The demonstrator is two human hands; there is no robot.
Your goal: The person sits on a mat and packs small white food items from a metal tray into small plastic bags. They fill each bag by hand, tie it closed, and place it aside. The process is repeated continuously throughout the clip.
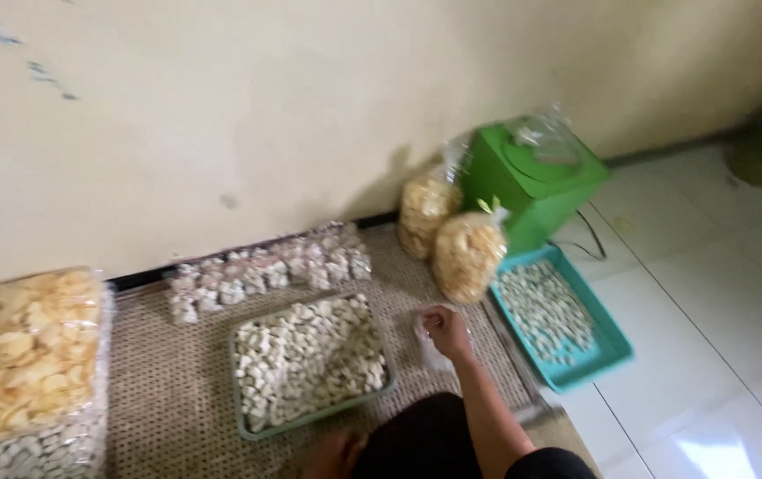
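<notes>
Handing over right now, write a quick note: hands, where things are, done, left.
Right hand: pinching a small clear plastic bag on the woven mat, beside the grey tray of white pieces.
Left hand: low at the frame's bottom edge, grip unclear.
Done: a row of small filled packets lies by the wall.
Left: both trays, including the teal one, remain full.

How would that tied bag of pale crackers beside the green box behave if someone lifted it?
The tied bag of crackers probably feels light for its bulk, being puffy pieces in thin clear plastic. It would likely sag and crinkle rather than stay stiff. The crackers look brittle, so squeezing could crush them.
</notes>
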